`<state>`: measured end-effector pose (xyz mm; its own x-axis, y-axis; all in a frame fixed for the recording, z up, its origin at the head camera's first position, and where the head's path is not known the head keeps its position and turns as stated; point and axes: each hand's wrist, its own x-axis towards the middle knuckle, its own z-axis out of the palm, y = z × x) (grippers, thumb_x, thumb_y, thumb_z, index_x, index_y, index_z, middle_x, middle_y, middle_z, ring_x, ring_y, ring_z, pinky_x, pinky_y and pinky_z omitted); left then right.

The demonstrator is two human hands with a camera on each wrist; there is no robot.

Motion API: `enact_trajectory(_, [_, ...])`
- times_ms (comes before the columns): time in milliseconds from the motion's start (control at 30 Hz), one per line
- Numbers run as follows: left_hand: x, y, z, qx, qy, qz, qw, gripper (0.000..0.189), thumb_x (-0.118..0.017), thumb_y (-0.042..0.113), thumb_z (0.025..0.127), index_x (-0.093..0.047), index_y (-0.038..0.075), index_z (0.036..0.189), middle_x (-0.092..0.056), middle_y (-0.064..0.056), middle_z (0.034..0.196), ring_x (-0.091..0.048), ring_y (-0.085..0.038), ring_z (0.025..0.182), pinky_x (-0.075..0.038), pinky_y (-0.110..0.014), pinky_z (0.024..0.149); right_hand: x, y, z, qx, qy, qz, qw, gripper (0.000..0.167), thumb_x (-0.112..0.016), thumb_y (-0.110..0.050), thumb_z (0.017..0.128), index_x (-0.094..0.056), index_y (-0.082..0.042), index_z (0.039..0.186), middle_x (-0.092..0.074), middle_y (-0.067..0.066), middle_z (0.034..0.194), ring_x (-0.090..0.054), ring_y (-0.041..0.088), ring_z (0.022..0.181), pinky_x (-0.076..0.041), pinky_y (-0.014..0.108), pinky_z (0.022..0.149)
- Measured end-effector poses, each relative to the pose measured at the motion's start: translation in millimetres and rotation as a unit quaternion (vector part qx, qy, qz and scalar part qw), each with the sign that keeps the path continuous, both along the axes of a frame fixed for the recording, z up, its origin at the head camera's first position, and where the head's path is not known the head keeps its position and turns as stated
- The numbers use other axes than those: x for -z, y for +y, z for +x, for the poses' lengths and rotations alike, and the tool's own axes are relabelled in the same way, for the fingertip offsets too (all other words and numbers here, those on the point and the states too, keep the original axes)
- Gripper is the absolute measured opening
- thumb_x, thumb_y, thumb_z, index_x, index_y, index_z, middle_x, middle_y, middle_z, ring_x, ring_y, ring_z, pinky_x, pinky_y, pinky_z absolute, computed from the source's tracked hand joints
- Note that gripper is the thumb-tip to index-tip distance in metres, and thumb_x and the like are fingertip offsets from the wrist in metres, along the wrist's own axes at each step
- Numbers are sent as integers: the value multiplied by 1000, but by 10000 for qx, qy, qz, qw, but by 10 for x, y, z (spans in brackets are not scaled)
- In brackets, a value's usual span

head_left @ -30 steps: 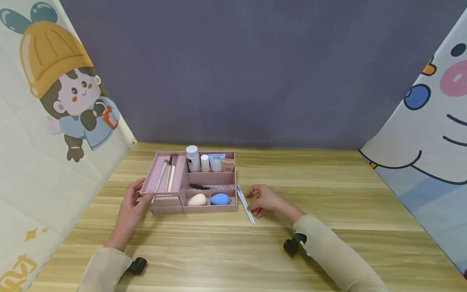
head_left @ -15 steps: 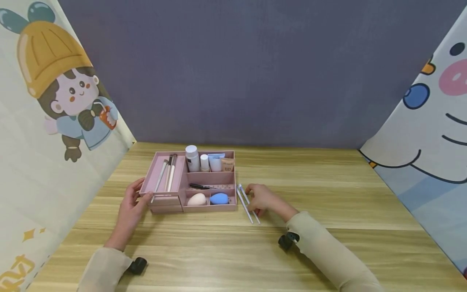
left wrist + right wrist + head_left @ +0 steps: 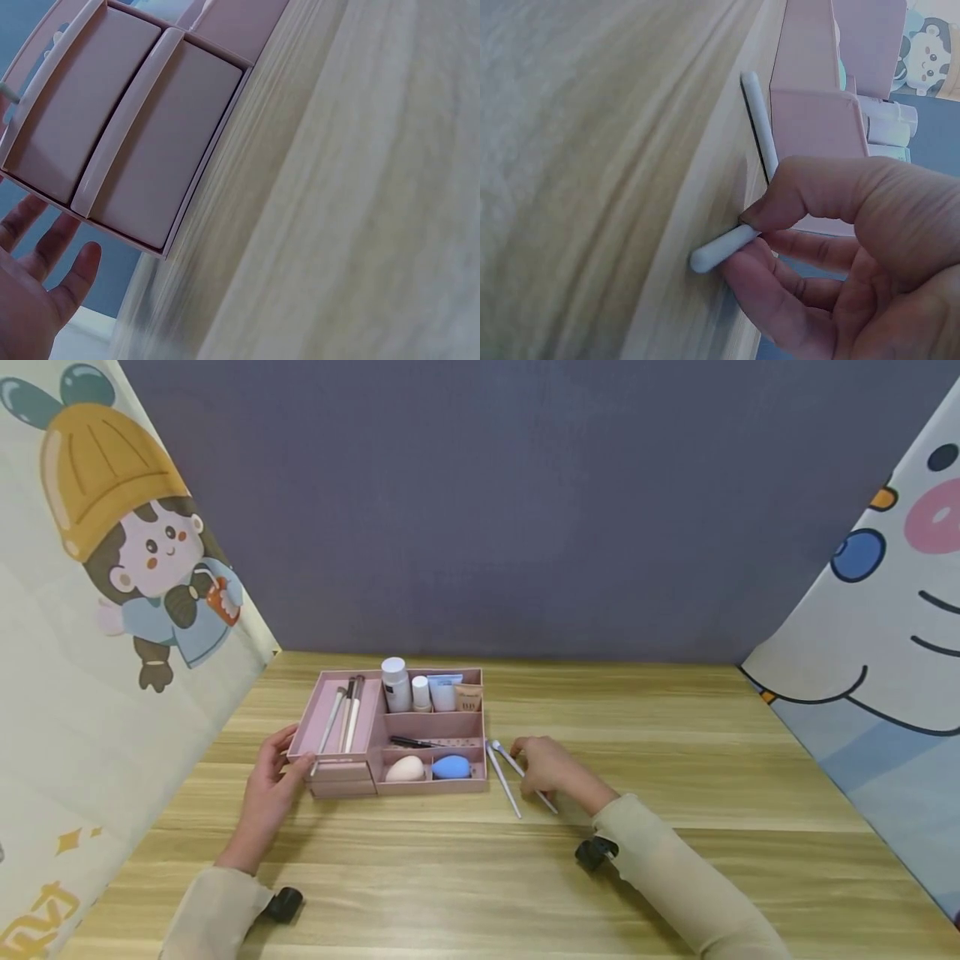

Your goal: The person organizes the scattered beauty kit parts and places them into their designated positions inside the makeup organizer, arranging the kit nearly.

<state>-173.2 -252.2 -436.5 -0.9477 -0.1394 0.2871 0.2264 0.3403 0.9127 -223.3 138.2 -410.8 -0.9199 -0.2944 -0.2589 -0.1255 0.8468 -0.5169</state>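
A pink makeup organizer [image 3: 431, 789] stands at the left of the table. My left hand [image 3: 266, 789] touches its front left corner. In the left wrist view, relaxed fingers [image 3: 75, 281] lie beside the drawer fronts [image 3: 161, 142]. My right hand [image 3: 555, 772] pinches a slim white-handled makeup brush [image 3: 724, 249] between thumb and fingers, low over the wood. Another white makeup brush [image 3: 506, 785] lies on the table between that hand and the organizer. Several brushes [image 3: 351, 718] rest in the organizer's left top tray.
The organizer's back compartment holds a white bottle [image 3: 397, 685], a small white-capped bottle [image 3: 421, 695] and two tubes [image 3: 446, 693]. A black pencil-like item [image 3: 412, 743] lies in the middle one. In front sit a cream sponge [image 3: 406, 769] and a blue sponge [image 3: 452, 767].
The two white brushes lay side by side; my right hand has shifted the nearer one rightward, its lower end swinging out to the right. My left hand stays at the organizer.
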Motion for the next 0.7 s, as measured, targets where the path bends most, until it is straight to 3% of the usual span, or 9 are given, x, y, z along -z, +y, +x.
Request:
enact_trajectory(167, [-27, -3, 7, 38, -116, 0, 9999, 52, -56, 14, 102, -36, 3, 149, -46, -7, 132, -49, 8, 107, -40, -14, 80, -21, 16, -7, -94, 4, 168, 9998, 62, -73, 12, 63, -60, -4, 121, -55, 11, 80, -59, 20, 50, -51, 31, 40])
enact_trajectory(267, [-18, 2, 18, 15, -129, -8, 9999, 51, -57, 14, 102, -36, 3, 148, -46, -6, 131, -49, 8, 107, -40, -14, 80, -7, 39, -8, -134, -9, 163, 9998, 61, -73, 12, 62, -60, -5, 119, -55, 11, 80, -59, 21, 50, -51, 31, 40])
enact_trajectory(533, [-10, 2, 19, 13, 19, -24, 10000, 49, -56, 12, 102, -38, 1, 146, -47, 2, 125, -50, 8, 106, -41, -14, 78, 40, 132, -23, -169, -179, -331, 9991, 63, -72, 13, 61, -61, -9, 119, -55, 11, 78, -58, 20, 46, -51, 32, 40])
enact_trajectory(700, [-19, 2, 17, 13, 14, -56, 10000, 49, -56, 12, 102, -37, 1, 146, -47, 0, 126, -50, 8, 106, -41, -14, 78, 21, 207, -45, -94, -502, -963, 9940, 62, -71, 12, 63, -59, -5, 122, -58, 11, 74, -58, 19, 49, -53, 34, 43])
